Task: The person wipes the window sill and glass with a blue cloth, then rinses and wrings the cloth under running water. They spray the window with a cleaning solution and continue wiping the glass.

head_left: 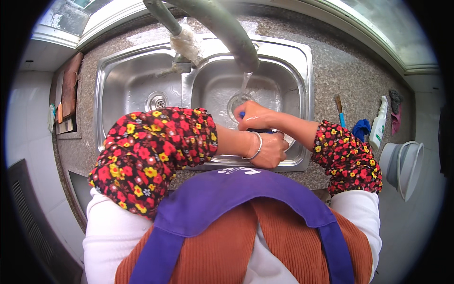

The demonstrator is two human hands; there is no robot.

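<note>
Both my hands are over the right bowl of a steel double sink (309, 94), with the forearms crossed. My right hand (255, 116), wet, is closed around a small blue thing (241, 114) whose kind I cannot make out. Just below it, my left hand (268, 149), with a silver bangle (257, 146) at the wrist, is curled into a closed grip near the bowl's front rim. A dark narrow thing (260, 130) shows between the two hands; the rest of it is hidden. Water (246, 81) runs from the thick grey spout (246, 54) into the bowl behind my right hand.
A wrapped tap fitting (185, 45) rises between the bowls. On the right counter lie a blue-handled tool (341, 113), a blue cloth (362, 128), a white bottle (378, 125) and a pink cloth (396, 118). A pale bucket (409, 165) stands beyond. Brown boards (71, 85) lean at left.
</note>
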